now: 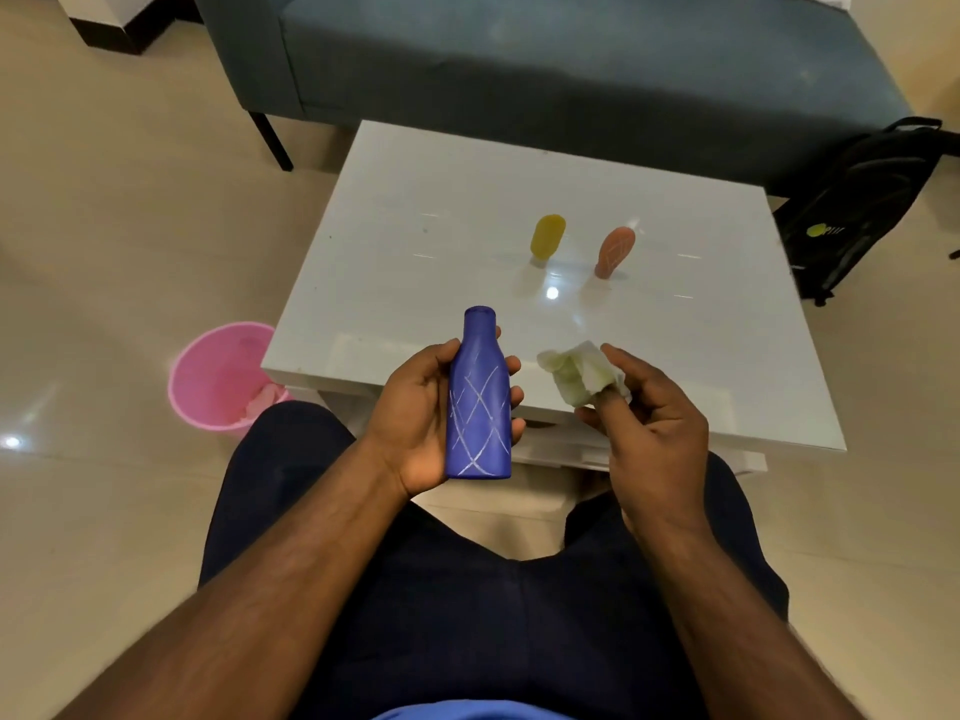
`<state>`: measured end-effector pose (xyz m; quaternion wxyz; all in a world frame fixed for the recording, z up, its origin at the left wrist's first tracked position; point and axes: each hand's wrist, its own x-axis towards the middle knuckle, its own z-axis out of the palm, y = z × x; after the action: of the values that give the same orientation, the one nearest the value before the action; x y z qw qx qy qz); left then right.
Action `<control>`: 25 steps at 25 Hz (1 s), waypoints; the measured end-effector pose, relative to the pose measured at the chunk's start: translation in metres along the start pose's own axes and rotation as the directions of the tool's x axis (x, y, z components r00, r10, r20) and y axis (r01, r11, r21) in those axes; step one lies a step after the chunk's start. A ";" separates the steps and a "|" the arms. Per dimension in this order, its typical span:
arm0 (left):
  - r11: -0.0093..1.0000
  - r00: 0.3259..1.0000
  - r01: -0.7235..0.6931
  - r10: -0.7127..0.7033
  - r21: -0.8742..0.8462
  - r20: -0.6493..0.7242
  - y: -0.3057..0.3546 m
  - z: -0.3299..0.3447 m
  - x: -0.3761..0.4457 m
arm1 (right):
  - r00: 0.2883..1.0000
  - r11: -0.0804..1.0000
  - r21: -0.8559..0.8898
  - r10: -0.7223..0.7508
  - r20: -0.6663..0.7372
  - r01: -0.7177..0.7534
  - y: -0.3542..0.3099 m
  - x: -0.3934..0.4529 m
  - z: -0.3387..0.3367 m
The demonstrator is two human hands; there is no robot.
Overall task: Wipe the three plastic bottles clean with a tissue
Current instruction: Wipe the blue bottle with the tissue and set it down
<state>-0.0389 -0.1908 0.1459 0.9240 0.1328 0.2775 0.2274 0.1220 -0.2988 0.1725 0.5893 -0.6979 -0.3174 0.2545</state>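
Left hand (421, 413) gripping blue bottle (479, 402) with white scribbles, right hand (652, 413) pinching crumpled tissue (576, 374), yellow bottle (547, 237) and orange bottle (615, 252) upright on white table (415, 241)

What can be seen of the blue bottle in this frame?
The blue bottle looks like matte plastic, with a narrow neck, an open or capless top, and white crisscross scribbles on its body. It is held above the lap, near the white table's front edge, neck pointing away, cradled in the left hand. The tissue is not touching it.

A pink bin (221, 376), blue sofa (519, 70) and black backpack (852, 205) surround the white table (441, 200).
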 end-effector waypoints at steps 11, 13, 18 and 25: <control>0.999 1.000 0.020 -0.020 -0.031 0.022 -0.007 -0.011 0.006 | 0.995 0.990 -0.111 -0.095 -0.018 0.092 -0.022 0.023 0.022; 0.999 1.000 -0.001 0.001 -0.046 -0.001 -0.006 -0.012 0.005 | 1.000 1.000 0.015 -0.014 -0.011 0.014 -0.023 0.020 0.023; 0.998 0.993 -0.061 0.058 -0.021 -0.102 -0.005 -0.008 0.000 | 0.980 0.954 0.226 0.194 0.033 -0.197 -0.023 0.012 0.018; 0.985 0.997 -0.037 0.024 -0.170 -0.074 -0.004 -0.008 -0.004 | 0.952 0.902 0.304 0.276 0.135 -0.305 -0.020 0.001 0.020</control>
<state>-0.0448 -0.1957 0.1395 0.9178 0.0489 0.2878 0.2691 0.1052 -0.2827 0.1888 0.6359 -0.6198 -0.1901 0.4186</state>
